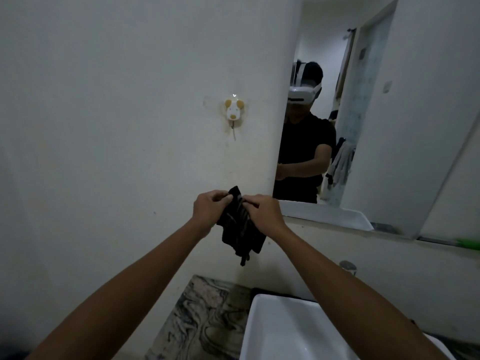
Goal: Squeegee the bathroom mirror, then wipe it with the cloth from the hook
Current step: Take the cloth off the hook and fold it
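A dark cloth [240, 229] hangs in front of the wall, pinched at its top edge by both hands. My left hand [209, 209] grips its upper left part and my right hand [262, 213] grips the upper right. Above them a small dog-shaped hook [233, 110] sticks on the white wall with nothing on it. The bathroom mirror [376, 113] fills the upper right and reflects a person in a dark shirt. A green object [468, 243] lies on the ledge at the far right, mostly cut off by the frame edge.
A white basin [283, 331] sits at the bottom right, with a marbled countertop [205, 318] to its left. A chrome tap [348, 266] pokes up behind my right forearm. The mirror's bottom ledge [337, 222] runs along the wall.
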